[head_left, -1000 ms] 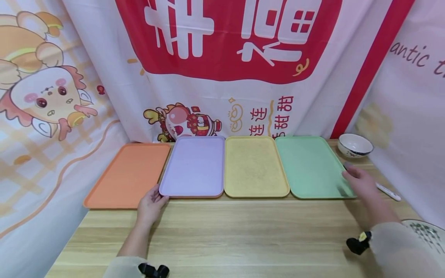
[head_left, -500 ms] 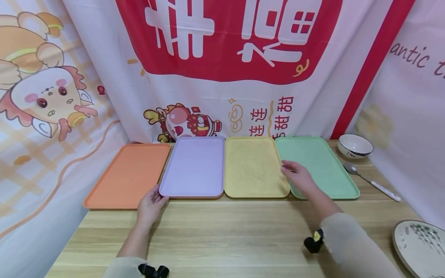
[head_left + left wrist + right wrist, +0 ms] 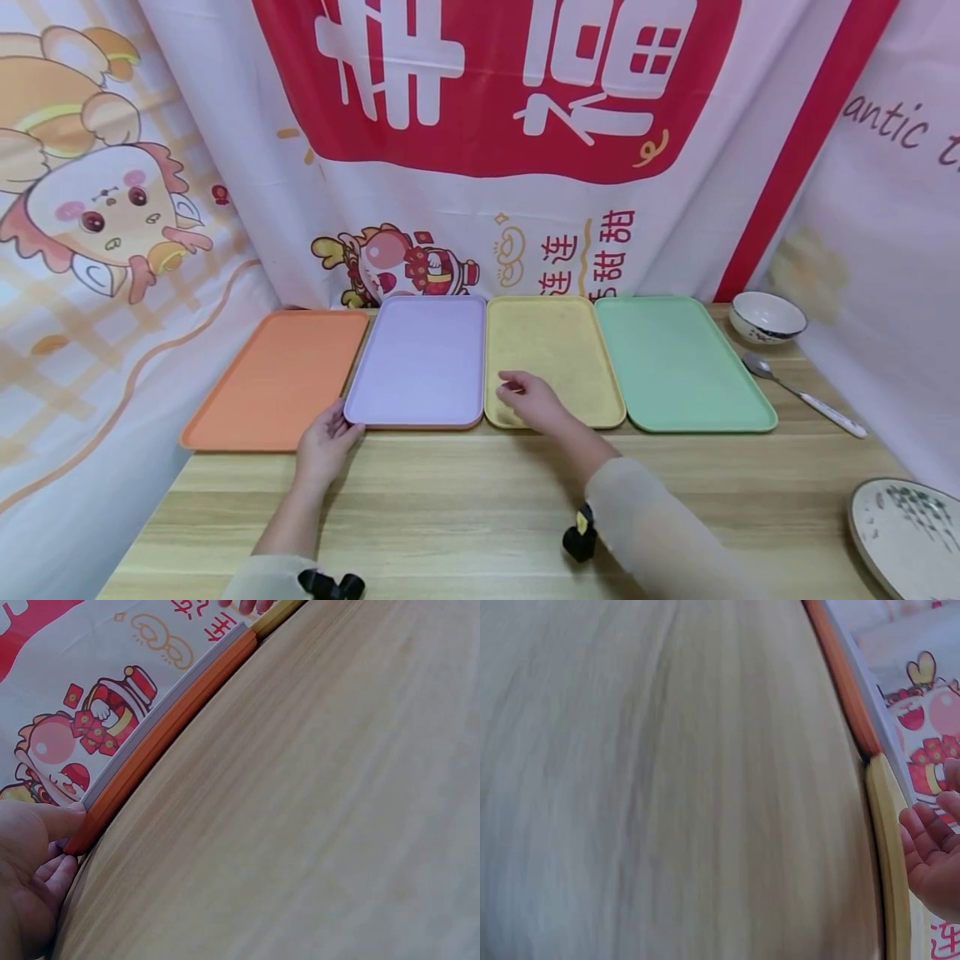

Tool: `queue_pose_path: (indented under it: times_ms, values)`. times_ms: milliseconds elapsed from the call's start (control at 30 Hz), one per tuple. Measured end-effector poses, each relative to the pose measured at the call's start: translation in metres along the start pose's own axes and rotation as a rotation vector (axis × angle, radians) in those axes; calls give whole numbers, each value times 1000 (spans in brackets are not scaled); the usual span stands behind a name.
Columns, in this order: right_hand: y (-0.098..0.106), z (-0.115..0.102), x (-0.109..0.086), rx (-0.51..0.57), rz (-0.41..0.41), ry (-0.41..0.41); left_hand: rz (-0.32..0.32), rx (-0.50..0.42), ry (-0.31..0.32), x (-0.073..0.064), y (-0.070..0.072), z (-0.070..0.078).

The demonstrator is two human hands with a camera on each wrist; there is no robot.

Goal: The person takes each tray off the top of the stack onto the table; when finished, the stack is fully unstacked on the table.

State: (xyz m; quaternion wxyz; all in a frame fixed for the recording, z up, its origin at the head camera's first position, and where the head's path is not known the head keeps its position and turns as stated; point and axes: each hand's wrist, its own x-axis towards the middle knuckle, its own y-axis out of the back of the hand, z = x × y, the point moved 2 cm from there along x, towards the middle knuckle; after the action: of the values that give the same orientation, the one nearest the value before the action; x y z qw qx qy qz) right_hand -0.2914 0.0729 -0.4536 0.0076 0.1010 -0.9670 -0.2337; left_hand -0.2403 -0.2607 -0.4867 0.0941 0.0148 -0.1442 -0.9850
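My left hand point(image 3: 326, 443) pinches the near left corner of a purple tray point(image 3: 420, 362). The left wrist view has the thumb on the purple rim and the fingers at the lower edge of an orange tray point(image 3: 169, 727) stacked directly underneath. My right hand point(image 3: 534, 402) hovers over the near left part of a yellow tray point(image 3: 558, 342), fingers loosely bent, holding nothing. In the right wrist view, the fingers point(image 3: 928, 832) are just beyond the yellow tray's edge. Another orange tray point(image 3: 281, 379) lies left of the purple one, and a green tray point(image 3: 682, 367) lies right of the yellow.
A white bowl point(image 3: 767, 317) stands at the back right of the wooden table point(image 3: 465, 508). Nearer lies a spoon point(image 3: 806, 396) with a white handle, then a patterned plate point(image 3: 911, 533) at the right edge. A printed cloth point(image 3: 480, 200) hangs behind the trays.
My right hand has swept left from the green tray's right side, across the green tray, to above the yellow tray. The left hand and the trays have stayed in place.
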Motion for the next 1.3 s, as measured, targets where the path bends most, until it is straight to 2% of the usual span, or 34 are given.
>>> queue_pose_path:
  times_ms: [167,400,633,833,1000,1100,1300]
  values:
    - [-19,-4,4,-71,-17,26,-5,14,-3,0,0,1]
    - [-31,-5,10,-198,0,32,-5,22,14,-1,1,1]
    - [-38,-7,11,-175,24,-44,-8,23,17,-2,1,1]
    - [-40,-6,11,-105,35,-72,-14,28,19,-2,0,2]
    - [-41,-8,11,-26,68,-62,-6,33,18,-1,0,2]
    - [-41,-11,11,95,78,-71,1,31,16,-1,0,2]
    - [-45,-14,11,403,57,-150,2,20,19,-3,0,3]
